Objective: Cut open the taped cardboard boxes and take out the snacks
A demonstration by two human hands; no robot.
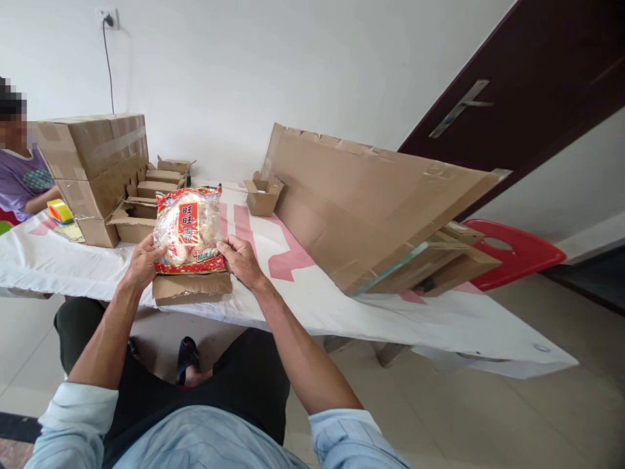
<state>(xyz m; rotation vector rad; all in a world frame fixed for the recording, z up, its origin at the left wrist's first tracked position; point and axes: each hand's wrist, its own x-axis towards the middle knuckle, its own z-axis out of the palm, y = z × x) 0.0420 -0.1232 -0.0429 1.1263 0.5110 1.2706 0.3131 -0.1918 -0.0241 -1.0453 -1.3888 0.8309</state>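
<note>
A red and clear plastic bag of rice crackers (188,225) is held up between both hands, its printed front towards me. My left hand (144,262) grips the bag's lower left edge, thumb on the front. At the lower right edge, my right hand (240,262) pinches it in the same way. Just below the bag, near the table's front edge, lies a small cardboard box (193,290); the bag hides most of it. Behind and to the left stand several open-topped cardboard boxes (134,229) in a row.
Taped cardboard boxes (97,169) are stacked at the left, with a yellow tape roll (59,211) beside them. A large cardboard sheet (361,202) leans across the right side. A small open box (262,197) stands by the wall. A red chair (520,257) and a seated person (22,176) flank the table.
</note>
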